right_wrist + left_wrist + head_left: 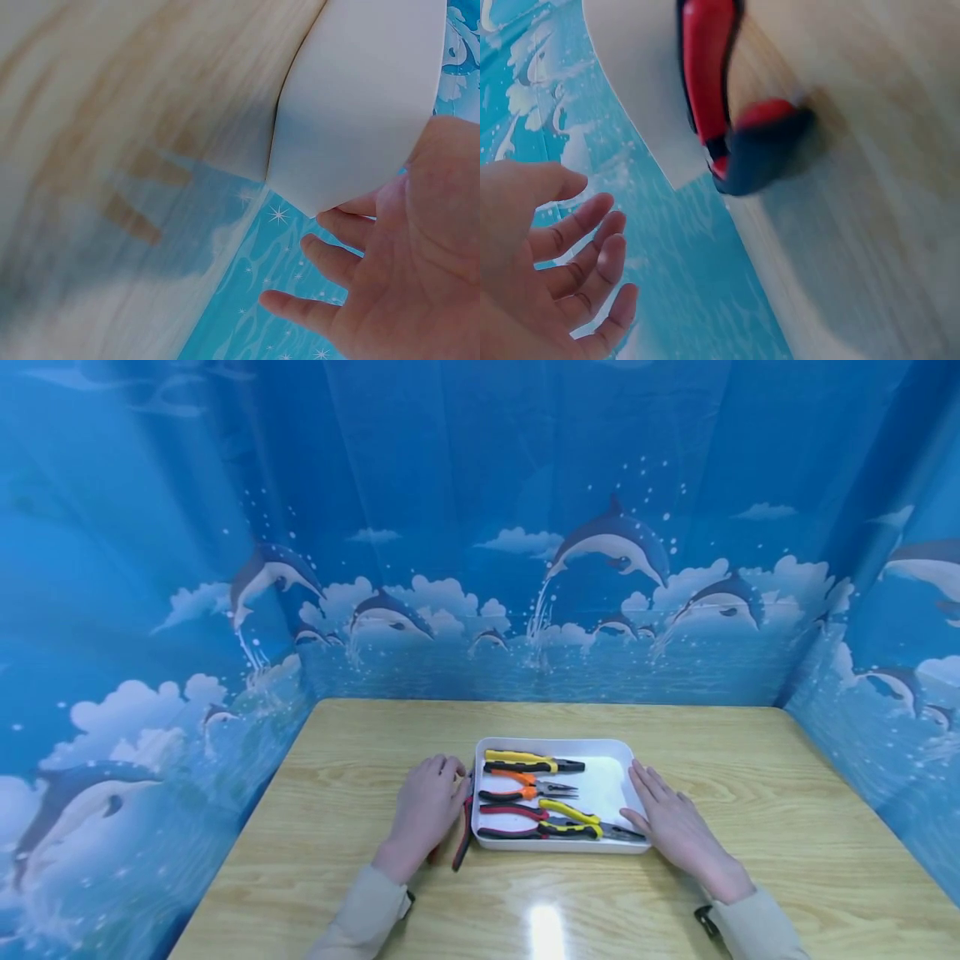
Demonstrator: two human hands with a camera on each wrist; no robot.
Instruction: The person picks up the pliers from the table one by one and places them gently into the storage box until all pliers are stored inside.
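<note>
A white tray [611, 768] holds several pliers: yellow-and-black pliers [555, 766] at the back, orange-and-black needle-nose pliers [528, 792], red-and-black-handled pliers [513, 810] and another yellow-and-black pair [592, 829] overlapping at the front. My left hand [426, 802] is beside the tray's left wall, fingers loosely bent and apart from the handles in the left wrist view. Between that hand and the tray, red-and-black-handled pliers [709, 67] stand outside the wall; their jaws are hidden. My right hand [678, 827] rests against the tray's right end, thumb at the rim, fingers fairly straight.
A light wood-grain table [420, 727] carries the tray. Blue dolphin-print curtains [480, 527] stand behind the table and along both sides. A bright light reflection [546, 931] lies on the tabletop near the front.
</note>
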